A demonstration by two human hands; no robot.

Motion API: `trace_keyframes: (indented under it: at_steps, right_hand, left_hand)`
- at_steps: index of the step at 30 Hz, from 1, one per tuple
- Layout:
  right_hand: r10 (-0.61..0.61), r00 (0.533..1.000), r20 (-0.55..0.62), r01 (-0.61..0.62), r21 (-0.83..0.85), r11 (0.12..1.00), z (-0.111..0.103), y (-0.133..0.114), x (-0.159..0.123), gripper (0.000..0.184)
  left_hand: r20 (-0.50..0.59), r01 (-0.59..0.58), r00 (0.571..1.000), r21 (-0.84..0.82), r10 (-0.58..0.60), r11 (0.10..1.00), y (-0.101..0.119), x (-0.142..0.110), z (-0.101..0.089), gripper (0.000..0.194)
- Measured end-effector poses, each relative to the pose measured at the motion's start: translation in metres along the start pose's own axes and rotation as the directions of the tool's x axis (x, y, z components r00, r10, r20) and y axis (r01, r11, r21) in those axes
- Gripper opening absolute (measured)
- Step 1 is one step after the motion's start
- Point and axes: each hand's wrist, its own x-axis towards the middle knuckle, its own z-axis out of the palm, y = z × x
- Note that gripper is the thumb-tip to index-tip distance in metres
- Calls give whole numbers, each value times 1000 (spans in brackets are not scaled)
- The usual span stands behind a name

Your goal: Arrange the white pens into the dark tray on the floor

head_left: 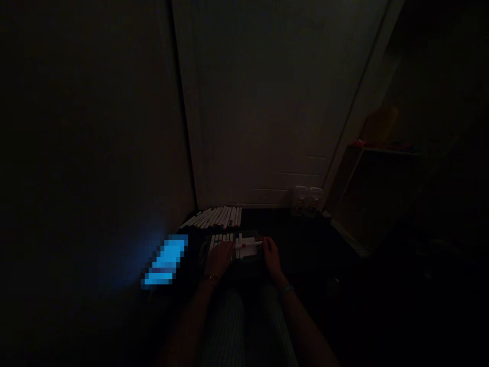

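The scene is very dark. A white marker (250, 245) with a red band lies crosswise between my two hands, above an open case (246, 261). My right hand (271, 253) pinches its right end. At its left end are the closed fingertips of my left hand (219, 258), which also covers part of the case. Several white markers (221, 238) stand side by side in the case's left part, with a couple more near its middle. Behind the case, a loose row of white markers (217, 217) is spread on the dark table (275, 219).
Two clear plastic containers (306, 201) with labels stand at the table's back right. A bright blue, pixelated screen (166, 262) glows on the left. A pale wall panel (263, 112) rises behind the table; a shelf (389, 150) with dim objects is at right.
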Motion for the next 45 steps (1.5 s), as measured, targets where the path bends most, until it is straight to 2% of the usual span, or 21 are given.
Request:
trace_keyframes:
  at_steps: [4,11,16,19,28,35,39,45]
  right_hand:
    - [15,1000,3,-15,1,1000,0,0,0,32]
    - [-24,1000,12,25,-9,1000,-2,1,1,31]
    - [-10,1000,19,10,-10,1000,-2,2,1,30]
    - [3,1000,29,-4,4,1000,0,3,1,31]
    - [6,997,83,-7,15,1000,1,3,-1,32]
    - [30,997,66,-33,45,998,3,5,-1,33]
    - [29,998,64,-33,57,998,3,4,-1,34]
    - [-17,994,108,4,118,993,2,0,0,31]
  left_hand:
    - [30,1,1000,12,-2,1000,1,0,-2,26]
    - [7,-3,1000,7,3,1000,0,-2,4,27]
    - [-21,16,1000,-6,-17,1000,0,-3,3,28]
    - [-38,14,999,-26,-15,1000,4,-2,-2,29]
    - [45,43,998,-46,-41,998,15,1,-21,26]
    - [1,86,996,13,-86,996,19,1,-30,27]
    - [4,77,997,10,-77,997,18,1,-28,28]
    - [-27,51,998,15,-50,999,10,0,-14,30]
